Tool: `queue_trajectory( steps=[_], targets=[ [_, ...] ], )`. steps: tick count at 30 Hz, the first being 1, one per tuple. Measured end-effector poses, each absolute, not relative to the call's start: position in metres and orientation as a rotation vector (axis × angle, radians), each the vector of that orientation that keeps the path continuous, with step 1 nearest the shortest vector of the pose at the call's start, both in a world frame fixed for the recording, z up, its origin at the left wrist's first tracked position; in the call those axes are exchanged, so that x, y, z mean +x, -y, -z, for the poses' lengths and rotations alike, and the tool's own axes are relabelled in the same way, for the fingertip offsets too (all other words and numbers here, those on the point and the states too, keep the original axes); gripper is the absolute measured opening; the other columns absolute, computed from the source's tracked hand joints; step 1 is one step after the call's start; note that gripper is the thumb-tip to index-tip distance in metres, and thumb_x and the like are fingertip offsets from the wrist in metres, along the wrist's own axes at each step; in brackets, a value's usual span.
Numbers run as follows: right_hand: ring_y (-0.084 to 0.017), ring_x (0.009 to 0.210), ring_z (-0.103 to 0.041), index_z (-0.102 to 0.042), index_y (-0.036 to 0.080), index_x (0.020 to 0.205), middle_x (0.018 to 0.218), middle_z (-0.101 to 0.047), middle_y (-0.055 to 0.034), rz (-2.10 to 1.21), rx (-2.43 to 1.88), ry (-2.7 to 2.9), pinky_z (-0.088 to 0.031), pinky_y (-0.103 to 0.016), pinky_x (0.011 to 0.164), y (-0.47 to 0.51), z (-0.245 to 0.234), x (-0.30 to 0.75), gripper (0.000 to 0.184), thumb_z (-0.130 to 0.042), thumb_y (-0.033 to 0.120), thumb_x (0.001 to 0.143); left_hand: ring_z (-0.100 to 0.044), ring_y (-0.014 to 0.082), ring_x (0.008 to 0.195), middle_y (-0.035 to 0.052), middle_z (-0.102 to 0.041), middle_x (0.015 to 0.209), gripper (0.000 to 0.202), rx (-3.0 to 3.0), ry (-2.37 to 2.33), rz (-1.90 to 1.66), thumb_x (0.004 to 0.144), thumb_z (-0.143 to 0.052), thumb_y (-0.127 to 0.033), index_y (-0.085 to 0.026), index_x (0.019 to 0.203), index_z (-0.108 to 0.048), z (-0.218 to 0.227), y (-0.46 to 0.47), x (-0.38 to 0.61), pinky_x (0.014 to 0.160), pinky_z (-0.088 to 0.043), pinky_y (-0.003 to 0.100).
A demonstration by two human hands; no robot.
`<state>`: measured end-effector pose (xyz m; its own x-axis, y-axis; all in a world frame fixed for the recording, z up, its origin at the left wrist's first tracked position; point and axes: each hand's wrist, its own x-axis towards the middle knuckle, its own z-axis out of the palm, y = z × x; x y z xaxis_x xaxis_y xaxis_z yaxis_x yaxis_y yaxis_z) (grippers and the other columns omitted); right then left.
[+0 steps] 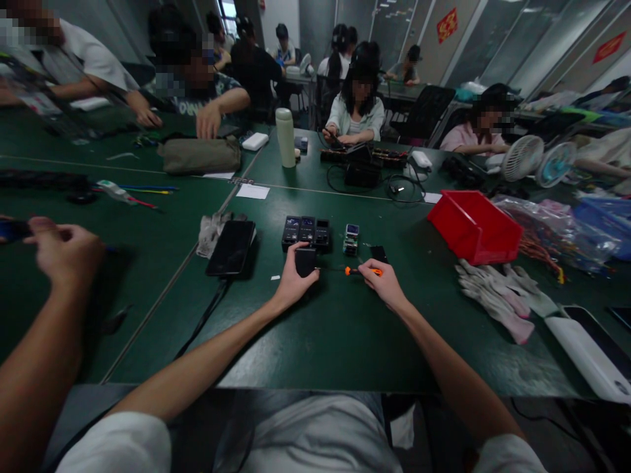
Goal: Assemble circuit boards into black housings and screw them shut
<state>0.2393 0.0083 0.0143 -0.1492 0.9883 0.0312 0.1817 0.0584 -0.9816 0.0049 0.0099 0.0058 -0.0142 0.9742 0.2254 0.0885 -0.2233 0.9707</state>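
My left hand (296, 279) is closed around a small black box (306, 261), its thumb along the near edge. In my right hand (383, 281) is a screwdriver (351, 270) with an orange and black handle; its thin shaft points left toward the box's right side. Whether the tip touches the box I cannot tell. Just behind the held box stand several similar black boxes (306, 227) in a row. A little stack of small circuit boards (351, 240) sits to their right. Near my right hand lies a flat black piece (379, 254).
A phone (231, 247) with a cable lies left, over a grey glove (210, 233). To the right are a red bin (476, 223), work gloves (497, 289) and a white power bank (586, 358). A co-worker's hand (66, 253) works at far left. A bottle (285, 138) stands behind.
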Motion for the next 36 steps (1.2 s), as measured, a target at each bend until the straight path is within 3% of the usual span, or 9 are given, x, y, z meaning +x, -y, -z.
queue_trajectory(
  steps=[6, 10, 15, 18, 23, 26, 29, 33, 36],
  targets=[
    [-0.01, 0.05, -0.042, -0.062, 0.017, 0.081, 0.057, -0.048, 0.0039, -1.035, -1.231, 1.602, -0.032, -0.023, 0.048, -0.009, -0.016, 0.243, 0.029, -0.061, 0.046, 0.081, -0.047, 0.0154, 0.083, 0.0019, -0.05, 0.103, 0.059, 1.5, -1.211, -1.392, 0.065, -0.068, -0.014, -0.024, 0.119, -0.048, -0.01, -0.01, 0.006, 0.077, -0.04, 0.027],
    [-0.013, 0.066, -0.051, -0.063, 0.019, 0.087, 0.076, -0.058, -0.0008, -0.89, -1.185, 1.695, -0.041, -0.026, 0.06, -0.009, -0.016, 0.245, 0.022, -0.065, 0.039, 0.079, -0.048, 0.0163, 0.084, 0.0018, -0.05, 0.102, 0.058, 1.495, -1.223, -1.403, 0.065, -0.066, -0.014, -0.024, 0.119, -0.048, -0.009, -0.011, 0.005, 0.079, -0.04, 0.029],
    [-0.015, 0.076, -0.054, -0.063, 0.02, 0.083, 0.082, -0.057, -0.0009, -0.863, -1.066, 1.688, -0.044, -0.03, 0.073, -0.008, -0.017, 0.244, 0.018, -0.071, 0.034, 0.075, -0.048, 0.0153, 0.081, 0.0011, -0.049, 0.098, 0.06, 1.485, -1.242, -1.381, 0.065, -0.066, -0.013, -0.025, 0.12, -0.046, -0.006, -0.013, 0.005, 0.075, -0.041, 0.027],
    [-0.013, 0.067, -0.054, -0.063, 0.019, 0.084, 0.077, -0.057, -0.0002, -1.029, -1.055, 1.579, -0.045, -0.028, 0.065, -0.007, -0.017, 0.242, 0.022, -0.069, 0.039, 0.077, -0.048, 0.0146, 0.079, 0.0008, -0.049, 0.096, 0.059, 1.51, -1.25, -1.359, 0.066, -0.066, -0.015, -0.025, 0.12, -0.045, -0.006, -0.012, 0.005, 0.074, -0.041, 0.027],
    [-0.011, 0.047, -0.049, -0.06, 0.018, 0.094, 0.057, -0.054, 0.0028, -1.325, -1.065, 1.373, -0.038, -0.022, 0.045, -0.007, -0.013, 0.238, 0.035, -0.049, 0.05, 0.089, -0.05, 0.0158, 0.083, 0.0019, -0.05, 0.1, 0.058, 1.512, -1.234, -1.349, 0.069, -0.066, -0.018, -0.025, 0.121, -0.044, -0.006, -0.01, 0.005, 0.08, -0.043, 0.029],
    [-0.008, 0.039, -0.041, -0.061, 0.017, 0.084, 0.045, -0.046, 0.0064, -1.273, -1.137, 1.424, -0.033, -0.021, 0.042, -0.007, -0.013, 0.238, 0.032, -0.055, 0.048, 0.086, -0.054, 0.0155, 0.085, 0.0033, -0.051, 0.107, 0.056, 1.507, -1.198, -1.334, 0.071, -0.064, -0.018, -0.025, 0.122, -0.042, -0.007, -0.01, 0.006, 0.083, -0.044, 0.031],
    [-0.008, 0.043, -0.043, -0.062, 0.016, 0.081, 0.048, -0.048, 0.0059, -1.194, -1.17, 1.488, -0.034, -0.021, 0.044, -0.006, -0.016, 0.24, 0.029, -0.062, 0.045, 0.082, -0.055, 0.0156, 0.089, 0.0049, -0.05, 0.115, 0.055, 1.539, -1.196, -1.361, 0.072, -0.063, -0.017, -0.024, 0.121, -0.042, -0.006, -0.011, 0.007, 0.087, -0.044, 0.032],
    [-0.01, 0.05, -0.048, -0.065, 0.016, 0.09, 0.059, -0.054, 0.0024, -1.149, -1.177, 1.583, -0.035, -0.022, 0.045, -0.006, -0.017, 0.243, 0.027, -0.064, 0.043, 0.081, -0.054, 0.0167, 0.093, 0.0046, -0.052, 0.109, 0.057, 1.61, -1.284, -1.376, 0.07, -0.063, -0.015, -0.022, 0.122, -0.041, -0.003, -0.013, 0.005, 0.086, -0.044, 0.032],
    [-0.012, 0.061, -0.053, -0.066, 0.018, 0.092, 0.075, -0.06, -0.0012, -1.045, -1.14, 1.648, -0.041, -0.025, 0.055, -0.007, -0.014, 0.243, 0.022, -0.066, 0.037, 0.081, -0.053, 0.0166, 0.092, 0.004, -0.052, 0.107, 0.058, 1.644, -1.326, -1.365, 0.07, -0.062, -0.015, -0.021, 0.124, -0.04, 0.0, -0.014, 0.003, 0.085, -0.044, 0.032]
  ],
)
